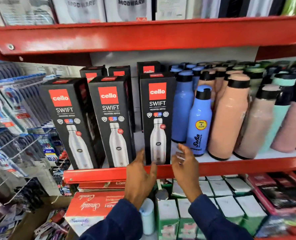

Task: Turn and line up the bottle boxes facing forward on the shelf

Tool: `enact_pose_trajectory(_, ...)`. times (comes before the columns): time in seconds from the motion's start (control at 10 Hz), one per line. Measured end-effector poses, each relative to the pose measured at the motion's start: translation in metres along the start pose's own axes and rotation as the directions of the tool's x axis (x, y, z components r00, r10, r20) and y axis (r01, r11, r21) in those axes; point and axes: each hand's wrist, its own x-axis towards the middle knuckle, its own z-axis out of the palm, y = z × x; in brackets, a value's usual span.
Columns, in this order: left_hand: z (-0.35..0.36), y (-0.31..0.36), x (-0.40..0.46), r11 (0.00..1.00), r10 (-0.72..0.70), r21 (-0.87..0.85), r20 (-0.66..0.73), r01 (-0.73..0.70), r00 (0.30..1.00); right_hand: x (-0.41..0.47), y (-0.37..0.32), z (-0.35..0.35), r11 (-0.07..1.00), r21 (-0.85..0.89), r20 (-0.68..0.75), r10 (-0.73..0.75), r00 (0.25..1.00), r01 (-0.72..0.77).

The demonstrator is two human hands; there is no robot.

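Three black Cello Swift bottle boxes stand upright at the front of the red shelf point(95, 174), printed fronts facing me: a left box point(69, 122), a middle box point(111, 120) and a right box point(157, 116). More black boxes point(119, 72) stand behind them. My left hand point(140, 175) is at the right box's lower left corner, fingers spread, thumb touching its bottom edge. My right hand point(185, 163) hovers open just right of that box's base, apart from it.
Blue bottles point(199, 122) and peach bottles point(230, 118) crowd the shelf right of the boxes, close to my right hand. A red shelf point(143, 35) hangs overhead. Toothbrush packs point(14, 110) hang at left. Red cartons point(95, 205) and green-white boxes point(221, 196) fill the shelf below.
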Motion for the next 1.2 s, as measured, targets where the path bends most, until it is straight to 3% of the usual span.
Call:
enact_pose_trajectory(0.2,0.009,0.005,0.006,0.99,-0.141,0.005,0.016,0.141,0.99,0.005,-0.001,0.0,0.999,-0.01,0.154,-0.034,0.987,0.036)
enact_pose_trajectory(0.7,0.002,0.003,0.002,0.992,-0.124,-0.005,-0.036,0.124,0.992,-0.001,-0.007,-0.001,0.997,-0.062,0.213,-0.039,0.976,0.053)
enact_pose_trajectory(1.1,-0.011,-0.001,0.002,0.996,-0.088,0.009,0.016,0.088,0.996,0.0,-0.009,0.0,0.999,-0.035,0.182,0.003,0.983,0.004)
enact_pose_trajectory(1.2,-0.022,0.005,0.001,0.999,-0.014,-0.04,-0.013,0.014,1.0,0.001,-0.009,-0.011,0.999,0.042,0.049,-0.003,0.999,0.0)
